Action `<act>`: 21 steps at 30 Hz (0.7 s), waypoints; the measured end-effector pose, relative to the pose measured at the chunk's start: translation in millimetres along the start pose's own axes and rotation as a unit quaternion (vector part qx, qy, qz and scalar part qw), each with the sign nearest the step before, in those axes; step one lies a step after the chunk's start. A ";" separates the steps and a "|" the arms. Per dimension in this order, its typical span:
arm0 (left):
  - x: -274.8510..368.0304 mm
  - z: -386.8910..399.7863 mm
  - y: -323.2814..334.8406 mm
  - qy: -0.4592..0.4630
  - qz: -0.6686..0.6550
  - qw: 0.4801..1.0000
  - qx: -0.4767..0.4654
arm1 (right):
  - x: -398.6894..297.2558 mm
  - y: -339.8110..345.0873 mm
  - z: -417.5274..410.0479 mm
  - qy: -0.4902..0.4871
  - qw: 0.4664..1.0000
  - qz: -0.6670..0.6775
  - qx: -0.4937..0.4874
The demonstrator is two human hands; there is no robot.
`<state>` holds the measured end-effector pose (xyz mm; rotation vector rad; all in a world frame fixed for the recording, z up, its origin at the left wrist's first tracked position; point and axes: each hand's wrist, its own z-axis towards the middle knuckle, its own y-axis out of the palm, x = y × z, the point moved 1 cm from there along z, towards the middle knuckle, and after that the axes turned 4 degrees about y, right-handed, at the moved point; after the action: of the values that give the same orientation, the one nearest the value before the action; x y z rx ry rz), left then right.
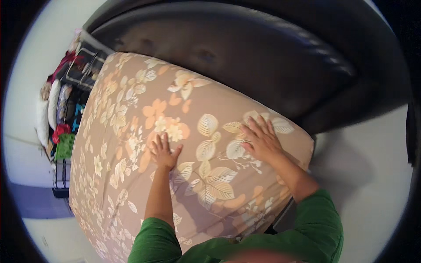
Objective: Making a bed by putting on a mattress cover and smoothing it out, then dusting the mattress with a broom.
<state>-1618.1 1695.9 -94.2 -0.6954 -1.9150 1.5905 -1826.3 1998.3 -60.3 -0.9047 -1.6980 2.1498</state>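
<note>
A tan fitted bedsheet (194,108) with cream and orange flowers and leaves covers the mattress before me. It lies mostly smooth, with faint wrinkles toward the lower left. My left hand (165,154) rests palm down near the middle of the sheet, fingers apart, beside a cluster of cream blossoms. Farther right, my right hand (263,141) is spread on the sheet over printed leaves, close to the mattress's right corner. Neither hand holds anything. Both arms reach forward from green sleeves.
A dark padded headboard (230,56) runs along the far side of the mattress. On the left stand a wire rack (84,67), white pillows (53,103), a green plastic basket (65,146) and red cloth (61,131). Pale floor (355,177) shows at the right.
</note>
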 end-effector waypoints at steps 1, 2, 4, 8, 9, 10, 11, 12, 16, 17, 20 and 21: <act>-0.1 1.5 0.3 0.005 -0.006 1.000 0.003 | -14.3 9.8 33.1 -0.032 0.999 0.014 -0.040; -0.5 2.2 0.1 -0.012 -0.013 1.000 -0.020 | -25.1 20.1 67.9 -0.062 0.997 0.002 -0.053; 0.5 6.3 -1.9 -0.015 -0.036 0.999 -0.033 | -44.4 40.8 135.5 -0.094 0.993 -0.010 -0.076; -2.3 16.7 -6.1 -0.037 -0.067 0.991 -0.114 | -75.3 75.8 242.3 -0.071 0.993 0.008 -0.096; -4.4 20.2 -6.6 -0.041 -0.068 0.988 -0.129 | -79.2 83.9 261.9 -0.048 0.991 0.018 -0.120; -5.6 23.6 -6.2 -0.038 -0.069 0.988 -0.136 | -79.7 90.3 279.0 -0.043 0.991 0.057 -0.116; -7.3 26.2 -5.0 -0.037 -0.070 0.986 -0.149 | -77.5 96.9 292.9 -0.031 0.987 0.093 -0.129; -9.3 30.5 -3.7 -0.031 -0.049 0.984 -0.166 | -73.5 102.4 306.5 -0.017 0.982 0.128 -0.141; -15.7 41.2 4.4 -0.031 -0.073 0.979 -0.189 | -57.9 119.8 343.6 0.097 0.932 0.234 -0.259; -17.6 42.9 6.2 -0.033 -0.080 0.978 -0.189 | -57.1 121.8 349.9 0.118 0.925 0.234 -0.276; -21.1 43.4 10.7 -0.030 -0.097 0.979 -0.177 | -59.7 120.8 353.6 0.195 0.917 0.201 -0.285; -22.0 42.6 11.6 -0.030 -0.100 0.980 -0.172 | -62.2 118.6 348.3 0.202 0.922 0.183 -0.273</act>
<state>-1631.6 1652.7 -113.8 -0.5740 -2.2545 1.1833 -1969.7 1657.3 -109.2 -1.7987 -2.0457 1.5021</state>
